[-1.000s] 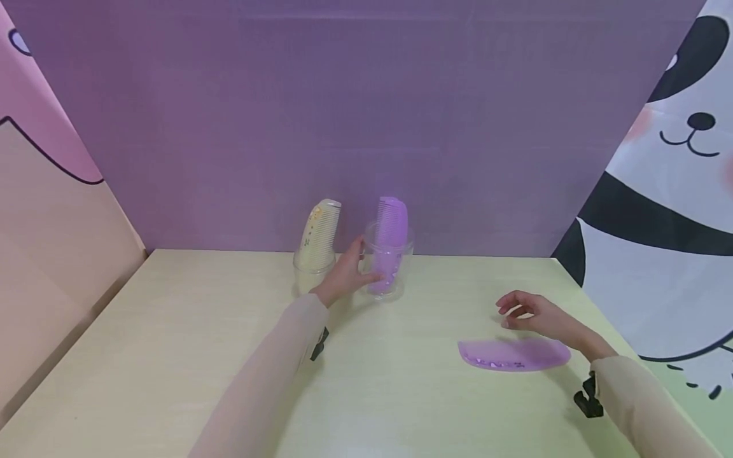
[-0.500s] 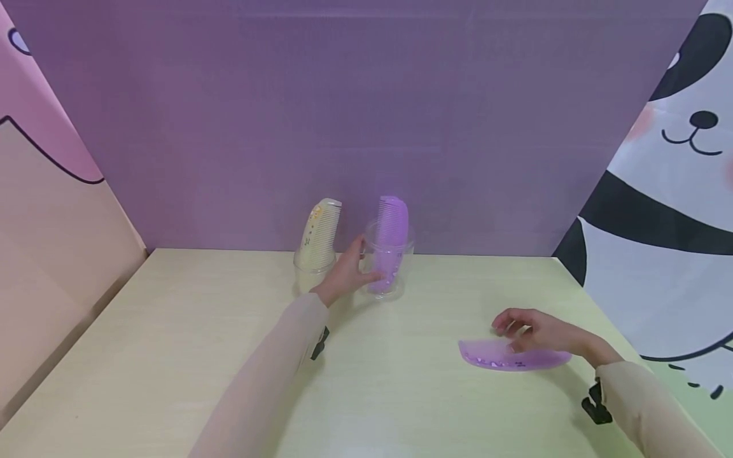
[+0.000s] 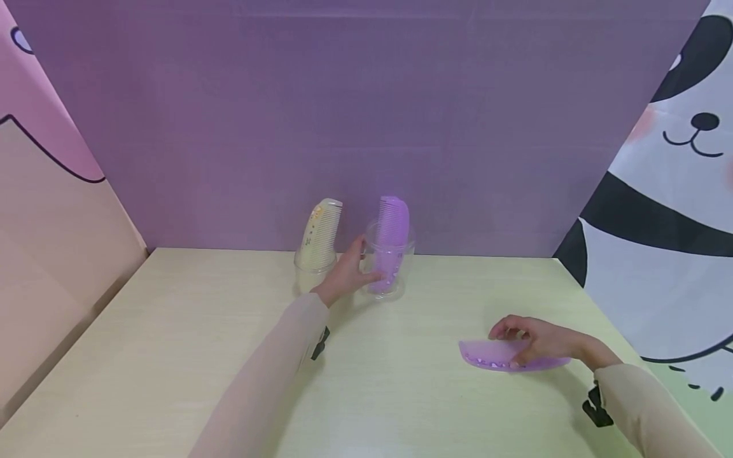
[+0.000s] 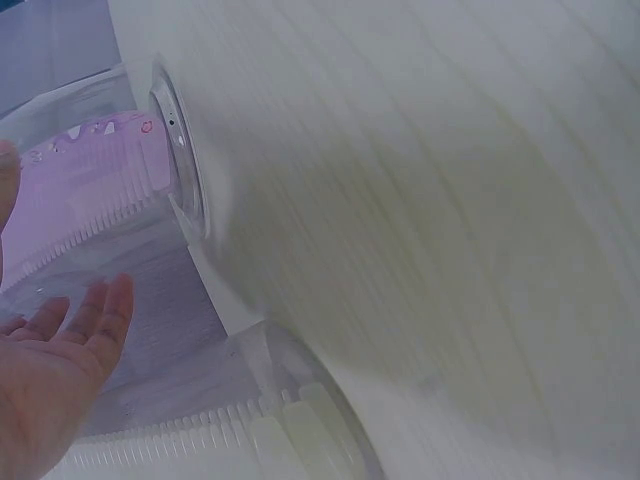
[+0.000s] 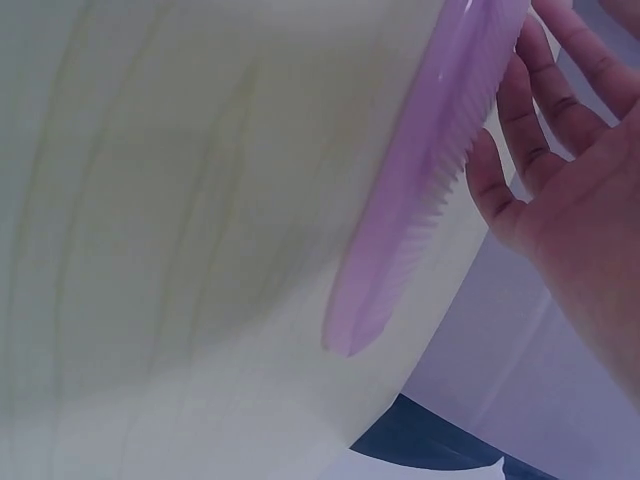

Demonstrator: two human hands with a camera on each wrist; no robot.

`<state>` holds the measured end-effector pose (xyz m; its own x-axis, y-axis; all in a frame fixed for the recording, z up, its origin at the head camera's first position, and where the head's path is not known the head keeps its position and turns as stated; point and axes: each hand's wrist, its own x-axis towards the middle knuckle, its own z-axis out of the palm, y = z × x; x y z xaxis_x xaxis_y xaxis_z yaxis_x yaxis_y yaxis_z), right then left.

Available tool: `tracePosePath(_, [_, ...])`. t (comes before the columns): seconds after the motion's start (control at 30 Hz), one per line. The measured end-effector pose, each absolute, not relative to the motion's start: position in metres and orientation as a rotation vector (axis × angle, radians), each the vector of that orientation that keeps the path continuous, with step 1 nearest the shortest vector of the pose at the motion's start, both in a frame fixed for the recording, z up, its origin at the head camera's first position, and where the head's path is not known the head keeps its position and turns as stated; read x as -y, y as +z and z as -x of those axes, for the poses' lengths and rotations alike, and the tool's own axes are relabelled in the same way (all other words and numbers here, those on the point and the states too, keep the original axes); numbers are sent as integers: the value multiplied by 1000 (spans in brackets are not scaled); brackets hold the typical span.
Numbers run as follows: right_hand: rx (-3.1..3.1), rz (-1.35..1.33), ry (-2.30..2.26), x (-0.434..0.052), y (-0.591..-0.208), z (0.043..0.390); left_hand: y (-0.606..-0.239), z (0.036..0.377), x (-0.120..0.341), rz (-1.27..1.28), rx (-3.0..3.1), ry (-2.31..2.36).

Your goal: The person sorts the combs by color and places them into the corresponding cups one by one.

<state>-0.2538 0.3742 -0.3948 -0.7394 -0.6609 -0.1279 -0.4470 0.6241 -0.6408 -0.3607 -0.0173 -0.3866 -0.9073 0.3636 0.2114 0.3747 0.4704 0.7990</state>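
Observation:
My left hand point(image 3: 346, 273) holds a clear plastic cup point(image 3: 408, 257) at the back of the table, thumb across its front. A bright purple comb point(image 3: 392, 222) stands upright in that cup. Just left is another clear cup point(image 3: 303, 280) with a pale yellow patterned comb point(image 3: 322, 232) leaning in it. At the right, a light purple comb point(image 3: 478, 355) lies on the table under my right hand point(image 3: 541, 337), which spans it with thumb at the near edge and curled fingers at the toothed edge. In the right wrist view the fingertips meet the teeth of this comb point(image 5: 400, 230); the thumb is hidden there.
The pale wood-grain table point(image 3: 189, 356) ends at a purple backdrop point(image 3: 366, 114) close behind both cups. A panda-print panel point(image 3: 676, 242) borders the right side, and a pink and beige panel point(image 3: 51, 222) the left.
My right hand has come down and nearer from above the light purple comb, and its thumb and fingers now span it. The left hand and both cups have stayed put.

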Motion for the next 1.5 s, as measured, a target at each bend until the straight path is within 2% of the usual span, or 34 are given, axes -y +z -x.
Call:
tracePosePath(0.33, [-2490,955,-840,-371,-395,254,-387,361,17,676,2676,-1480])
tracePosePath(1.03, [-2510,762,-733,-365,-390,260,-387,360,17,697,2675,-1450])
tracePosePath(1.5, [-2355,833,-849,-364,-384,269,-387,361,17,689,2680,-1432])
